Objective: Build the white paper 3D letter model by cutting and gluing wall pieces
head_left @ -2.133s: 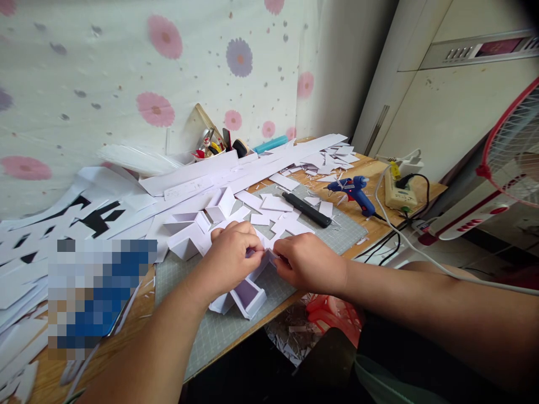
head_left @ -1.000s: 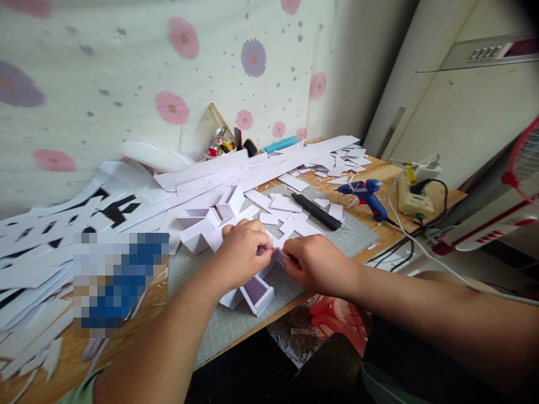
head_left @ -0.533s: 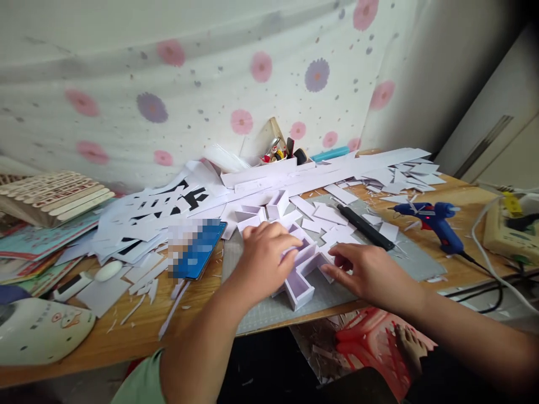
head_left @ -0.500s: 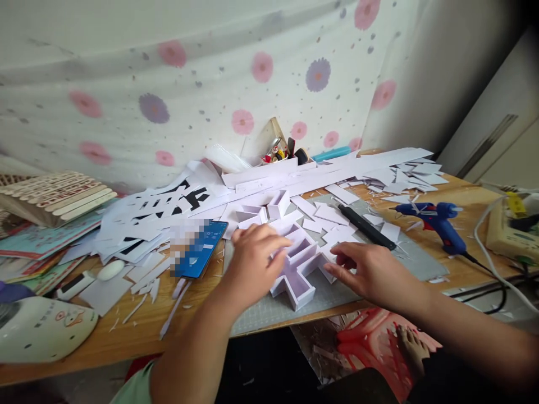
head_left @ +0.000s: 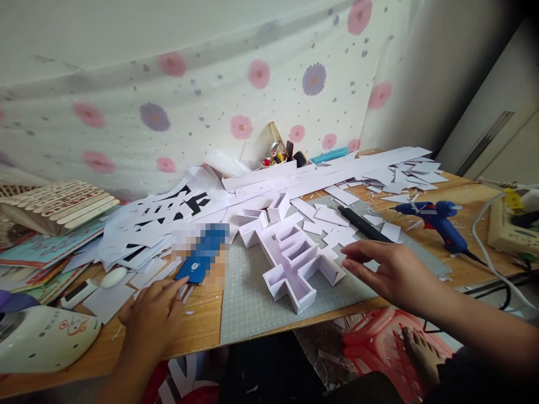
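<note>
Head view: cluttered wooden tabletop.
Left hand: fingers loosely spread, tips touching the blue phone.
Right hand: fingers spread, holding nothing, just right of the white paper letter.
Letter: lying on the grey cutting mat.

A blue glue gun lies beside a black pen and paper scraps.

hands: two, left hand and right hand
white foam-board letter: one
blue glue gun: one
black pen tool: one
phone: one
cutting mat: one
scraps: too many to be counted lol
</note>
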Available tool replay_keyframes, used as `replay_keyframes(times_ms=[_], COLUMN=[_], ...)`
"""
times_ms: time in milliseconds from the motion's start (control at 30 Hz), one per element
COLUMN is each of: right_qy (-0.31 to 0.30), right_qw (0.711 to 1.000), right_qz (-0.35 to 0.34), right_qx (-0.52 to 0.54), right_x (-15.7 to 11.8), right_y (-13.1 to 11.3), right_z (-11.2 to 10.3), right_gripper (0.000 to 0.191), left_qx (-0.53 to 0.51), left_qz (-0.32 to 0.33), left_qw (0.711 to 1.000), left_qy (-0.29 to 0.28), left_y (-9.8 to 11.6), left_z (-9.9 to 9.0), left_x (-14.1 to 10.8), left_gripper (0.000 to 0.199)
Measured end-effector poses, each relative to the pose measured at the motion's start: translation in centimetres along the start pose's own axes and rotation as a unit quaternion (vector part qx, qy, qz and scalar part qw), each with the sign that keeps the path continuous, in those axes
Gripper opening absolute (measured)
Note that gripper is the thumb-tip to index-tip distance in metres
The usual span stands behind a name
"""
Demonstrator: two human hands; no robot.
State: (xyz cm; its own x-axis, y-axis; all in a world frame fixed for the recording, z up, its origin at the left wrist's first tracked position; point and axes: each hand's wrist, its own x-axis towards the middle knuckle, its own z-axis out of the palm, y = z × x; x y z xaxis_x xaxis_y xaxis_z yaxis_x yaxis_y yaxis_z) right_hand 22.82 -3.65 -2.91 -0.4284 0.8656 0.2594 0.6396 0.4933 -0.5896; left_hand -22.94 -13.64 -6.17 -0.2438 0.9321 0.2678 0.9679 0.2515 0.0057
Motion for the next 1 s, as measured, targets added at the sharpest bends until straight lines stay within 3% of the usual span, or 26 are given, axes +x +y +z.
replay_keyframes(times_ms=[200,300,767,900,1000], right_qy=[0.0,-0.003,-0.005,0.0,-0.005], right_qw=[1.0,1.0,1.0,1.0,1.0], right_qz=[-0.002,0.0,-0.013,-0.012,-0.002], right_qx=[0.001,-0.002,-0.004,-0.006,0.0], right_x=[-0.1,-0.1,-0.3,-0.2,0.0], right_y=[-0.4,-0.2,-0.5,-0.3,-0.1], right_z=[-0.1,-0.2,-0.9,-0.8,-0.6], right_gripper=[0.03,0.028,0.024,0.023,0.024], left_qx=[-0.003,-0.018,-0.028,-0.028,-0.043], left_qz=[0.0,0.007,0.027,0.008,0.002], left_qw=[1.0,1.0,0.999,1.0,0.997], left_qy=[0.028,0.005,-0.026,-0.005,0.058], left_y=[2.1,2.7,2.5,3.0,4.7], left_z=[-0.8,-1.7,-1.2,-2.3,-3.5], left_x=[1.8,3.0,5.6,5.8,5.5], left_gripper=[0.052,0.056,0.052,0.051,0.046])
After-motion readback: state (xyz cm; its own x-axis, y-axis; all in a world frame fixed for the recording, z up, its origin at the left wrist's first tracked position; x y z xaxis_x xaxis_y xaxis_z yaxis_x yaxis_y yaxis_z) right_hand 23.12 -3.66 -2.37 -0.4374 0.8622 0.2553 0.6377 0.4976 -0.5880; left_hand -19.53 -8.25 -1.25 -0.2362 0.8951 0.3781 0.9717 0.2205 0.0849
